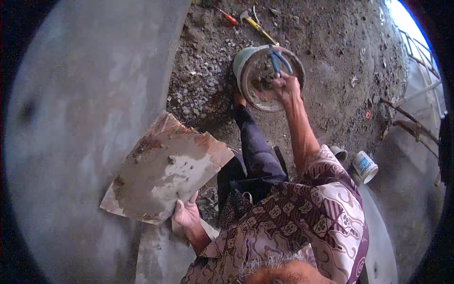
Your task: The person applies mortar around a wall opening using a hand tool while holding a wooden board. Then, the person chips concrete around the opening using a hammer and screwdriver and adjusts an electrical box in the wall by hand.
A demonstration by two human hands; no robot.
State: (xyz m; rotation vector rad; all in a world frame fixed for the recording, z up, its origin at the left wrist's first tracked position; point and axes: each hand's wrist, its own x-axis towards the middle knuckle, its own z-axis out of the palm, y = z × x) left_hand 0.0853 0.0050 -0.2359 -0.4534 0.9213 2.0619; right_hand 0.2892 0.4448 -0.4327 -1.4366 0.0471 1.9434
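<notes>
My left hand grips the lower edge of a flat, rough-edged board, its thumb on the upper face. Wet grey mortar is smeared over much of that face. Farther off, my right hand is closed around a tool with a blue, forked handle; I cannot make out its kind. It is over the mouth of a greenish bucket, whose rim is caked with mortar. Some mortar lies inside the bucket.
A smooth grey wall rises on the left. Beyond the bucket lie a yellow-handled hammer and a red-handled tool on rubble-strewn ground. A white tub lies at the right, with wooden poles beyond it.
</notes>
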